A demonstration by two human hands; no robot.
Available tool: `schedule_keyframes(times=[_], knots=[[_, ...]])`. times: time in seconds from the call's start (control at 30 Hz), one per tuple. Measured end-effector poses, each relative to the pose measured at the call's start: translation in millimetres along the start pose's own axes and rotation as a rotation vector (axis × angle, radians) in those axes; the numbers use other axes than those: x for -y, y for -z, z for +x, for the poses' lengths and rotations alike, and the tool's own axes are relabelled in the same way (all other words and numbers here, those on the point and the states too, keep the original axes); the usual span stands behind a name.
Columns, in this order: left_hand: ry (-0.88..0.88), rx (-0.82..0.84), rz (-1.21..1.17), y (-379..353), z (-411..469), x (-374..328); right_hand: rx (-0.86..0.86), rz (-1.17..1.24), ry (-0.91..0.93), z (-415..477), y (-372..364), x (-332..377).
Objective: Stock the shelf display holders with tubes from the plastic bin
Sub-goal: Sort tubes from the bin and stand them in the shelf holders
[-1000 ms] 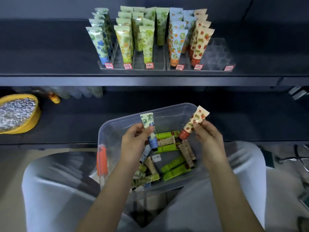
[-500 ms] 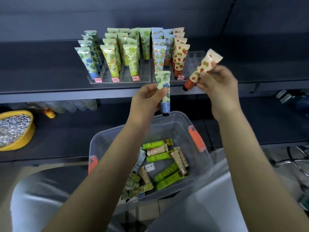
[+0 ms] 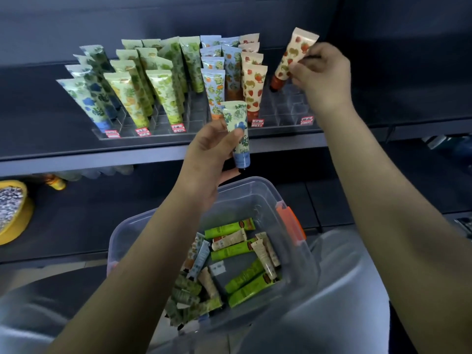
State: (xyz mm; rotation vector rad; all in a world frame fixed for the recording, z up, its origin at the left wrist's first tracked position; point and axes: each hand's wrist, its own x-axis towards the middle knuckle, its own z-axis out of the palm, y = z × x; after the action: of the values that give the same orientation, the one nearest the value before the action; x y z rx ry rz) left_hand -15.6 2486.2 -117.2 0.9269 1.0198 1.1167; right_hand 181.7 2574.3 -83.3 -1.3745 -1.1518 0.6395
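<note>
While the right grip (image 3: 321, 75) is pinching a cream, strawberry-printed plastic tube (image 3: 293, 57) near its crimped top between thumb and curled fingers, that tube is hanging tilted. Its red cap is pointing down over the vacant right-hand cells of the clear acrylic display holder (image 3: 288, 116) on the dark shelf (image 3: 76, 157). Whether the cap is touching the holder cannot be told.

The left grip (image 3: 209, 154) is curling round a pale tube printed with blue flowers (image 3: 238, 134), thumb lying across its front. It is holding the tube upright, blue cap down, before the shelf edge and above the translucent plastic bin (image 3: 255, 185).

Rows of matching strawberry tubes (image 3: 254, 85) are standing just left of the raised one, partly screened by the left grip's tube. Loose green and cream tubes (image 3: 237, 251) are lying jumbled in the bin, which carries an orange latch (image 3: 291, 221). A yellow bowl (image 3: 15, 226) is sitting on the lower shelf at far left.
</note>
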Motion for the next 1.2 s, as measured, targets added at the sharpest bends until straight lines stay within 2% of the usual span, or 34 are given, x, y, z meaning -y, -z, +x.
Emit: schedule_keyframes(times=[0.33, 0.73, 1.2], knots=[[0.01, -0.007, -0.002, -1.1, 16.4, 2.3, 0.127, -0.188, 0.09, 50.7, -28.8, -9.7], [0.01, -0.001, 0.063, 10.1, 16.6, 3.5, 0.134, -0.351, 0.09, 66.1, -41.4, -18.7], [0.019, -0.018, 0.081, 22.0, 10.5, -1.8, 0.136, -0.32, 0.041, 60.5, -26.4, -5.4]])
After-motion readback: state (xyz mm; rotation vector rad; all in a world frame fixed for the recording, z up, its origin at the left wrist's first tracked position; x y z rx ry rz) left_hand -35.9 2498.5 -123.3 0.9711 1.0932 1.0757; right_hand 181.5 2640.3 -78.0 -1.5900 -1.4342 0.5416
